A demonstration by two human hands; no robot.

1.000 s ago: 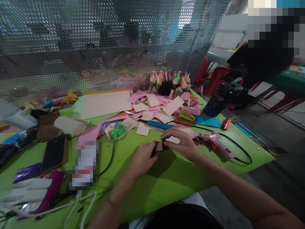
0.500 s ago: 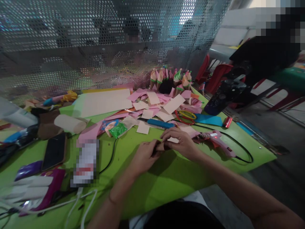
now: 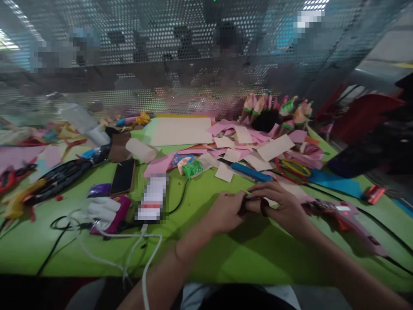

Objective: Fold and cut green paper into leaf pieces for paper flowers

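My left hand and my right hand meet just above the green table, fingers closed together. Between them is a small brown curled piece, thin like paper or foam sheet; blur and my fingers hide most of it. Beyond my hands lies a blue-handled cutter. A pink glue gun with a lit red light rests right of my right hand. Cream paper pieces and pink scraps are piled behind the cutter.
Paper ice-cream cones stand at the back right, near yellow-and-red-handled scissors. Left of my hands are a lit phone, a dark phone, white cables and a white roll. A perforated metal panel rises behind the table.
The view has swung left, so everything sits farther right and more of the table's left side shows. My hands stay together around the brown piece.
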